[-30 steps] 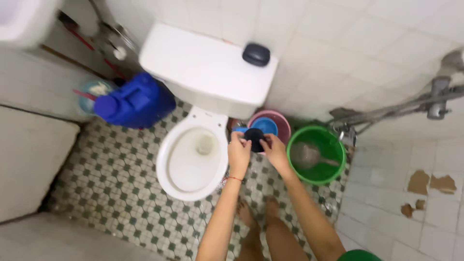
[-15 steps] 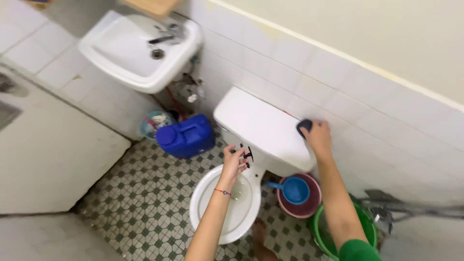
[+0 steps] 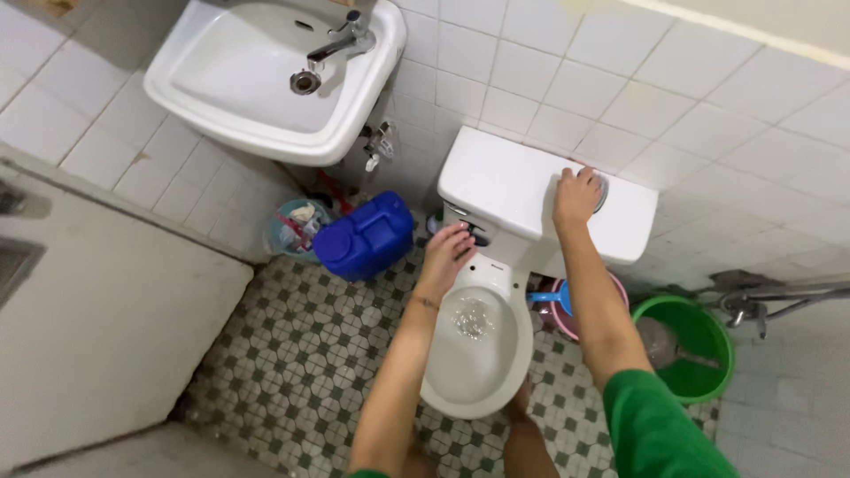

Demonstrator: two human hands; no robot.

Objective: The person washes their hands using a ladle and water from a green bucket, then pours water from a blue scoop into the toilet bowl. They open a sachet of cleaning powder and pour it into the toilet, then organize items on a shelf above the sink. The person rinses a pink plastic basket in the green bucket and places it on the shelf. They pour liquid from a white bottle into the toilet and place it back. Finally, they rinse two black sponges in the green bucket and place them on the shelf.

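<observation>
White wall tiles and a patterned floor (image 3: 292,354) fill the frame, with a sink (image 3: 257,80) at upper left. At centre stands a toilet: its cistern (image 3: 513,190) is against the wall, and its bowl (image 3: 478,350) below holds water. The left hand (image 3: 447,252) reaches the cistern's front at the flush handle (image 3: 478,235); its grip is hidden. The right hand (image 3: 577,195) lies on the lid, fingers curled over a dark object (image 3: 601,188). A blue jerrycan (image 3: 365,237) sits left of the toilet, a pink basin (image 3: 567,310) and a green bucket (image 3: 691,350) right.
</observation>
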